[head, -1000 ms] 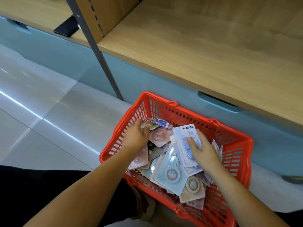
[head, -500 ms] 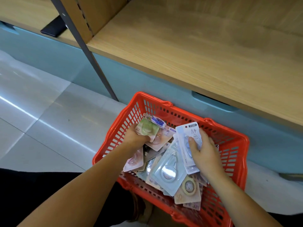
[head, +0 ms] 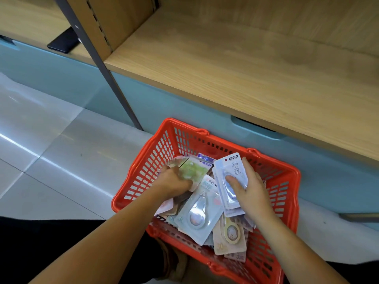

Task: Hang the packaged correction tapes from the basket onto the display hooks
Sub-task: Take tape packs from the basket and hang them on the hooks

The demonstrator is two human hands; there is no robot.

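Looking down from the head view, reaching into the red basket point(head: 155, 160) with both arms. Gripping a green package point(head: 193, 169) in the left hand point(head: 174, 182), fingers curled round its lower part, holding it tilted over the heap toward the basket's far-left side; too blurred for reading its print. Clasping a white and pale blue package point(head: 231, 173) in the right hand point(head: 252, 191), thumb pressing across its front and fingers wrapping its right edge, toward the basket's far-right side. Leaving more packaged correction tapes lying loose and overlapping inside the basket: a large pale blue package point(head: 200, 214) at its middle, a beige package point(head: 230, 234) toward its near side. Showing, beyond the basket, a wooden shelf point(head: 225, 64) above a blue drawer front point(head: 328, 177), and pale floor tiles point(head: 61, 150) to its left.
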